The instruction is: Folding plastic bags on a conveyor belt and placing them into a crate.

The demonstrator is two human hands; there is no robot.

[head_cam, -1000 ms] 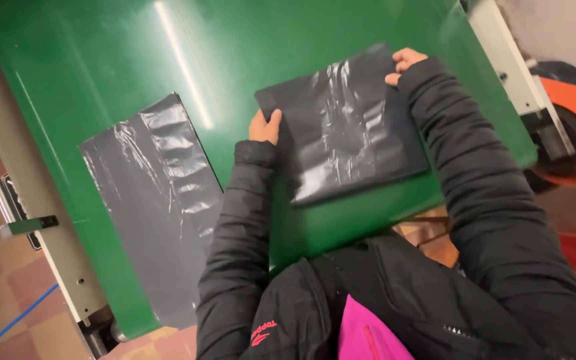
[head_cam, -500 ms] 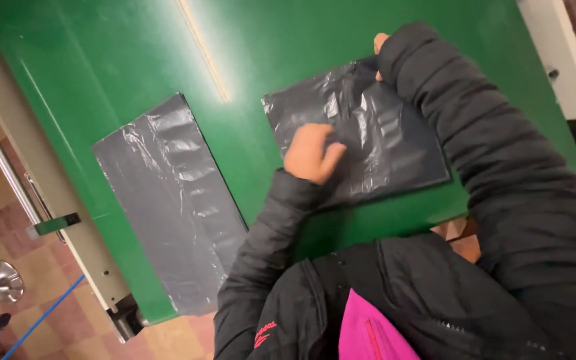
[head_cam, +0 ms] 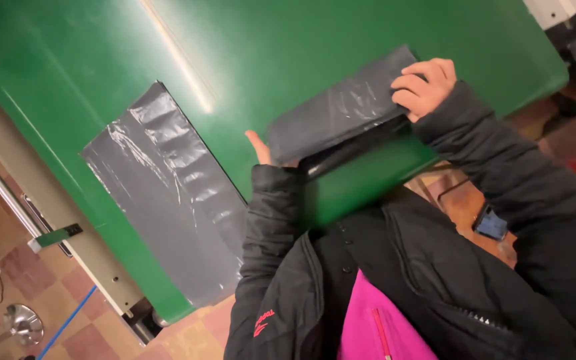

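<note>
Stretching from eight o'clock up to two o'clock, the folded grey plastic bag (head_cam: pixel 341 113) spans both hands: right hand (head_cam: pixel 425 83) curled closed over its two-o'clock end, left hand (head_cam: pixel 260 148) open, palm flat against the lower end on the green surface (head_cam: pixel 288 47).

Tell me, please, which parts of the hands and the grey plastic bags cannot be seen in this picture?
- Left hand, head view: mostly hidden behind the folded grey bag; its grip cannot be told.
- Right hand, head view: fingertips curl over the folded bag's edge, their undersides hidden.
- Flat grey bag, head view: its near corner is covered by the left sleeve.
</note>
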